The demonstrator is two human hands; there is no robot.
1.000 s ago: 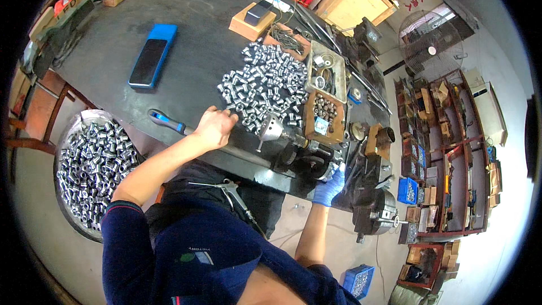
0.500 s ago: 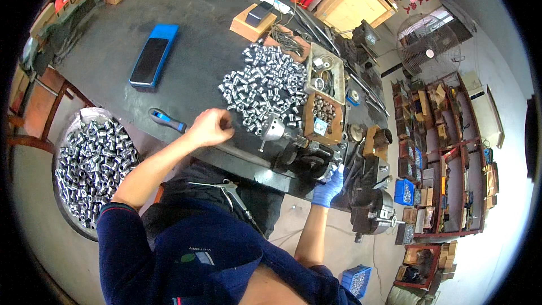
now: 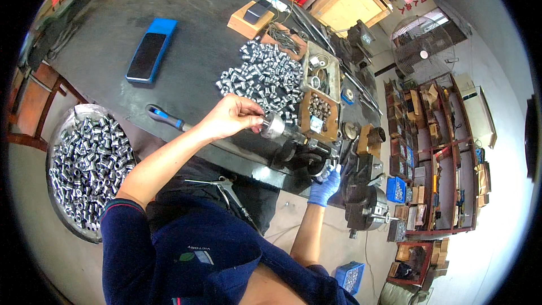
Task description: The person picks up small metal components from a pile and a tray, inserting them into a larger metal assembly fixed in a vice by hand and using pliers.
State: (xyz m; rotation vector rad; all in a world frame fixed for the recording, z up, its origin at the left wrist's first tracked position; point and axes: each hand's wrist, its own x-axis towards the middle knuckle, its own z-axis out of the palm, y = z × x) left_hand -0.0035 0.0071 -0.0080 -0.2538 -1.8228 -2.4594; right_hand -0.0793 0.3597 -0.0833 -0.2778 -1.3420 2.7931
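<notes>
My bare left hand (image 3: 234, 117) is closed in a pinch at the front of a silver chuck (image 3: 274, 126). Its fingertips hide whatever small piece they hold there. The chuck sits on a dark spindle fixture (image 3: 296, 149) at the bench edge. At the fixture's other end, my right hand (image 3: 326, 187), in a blue glove, is closed around a silver round part (image 3: 323, 171), partly covered by the fingers. Beyond the chuck, a heap of short shiny metal fittings (image 3: 265, 76) lies on the dark bench (image 3: 192, 51).
A blue-handled tool (image 3: 164, 117) and a blue-cased phone-like device (image 3: 149, 51) lie on the bench. A round tub (image 3: 52, 192) of fittings stands at left. Beside the heap sit a wooden box (image 3: 319, 116) and a parts tray (image 3: 322, 73). An air gun (image 3: 228, 189) rests near my lap.
My left hand has moved right from beside the heap to the front of the chuck. The gloved right hand stays at the fixture's other end.
</notes>
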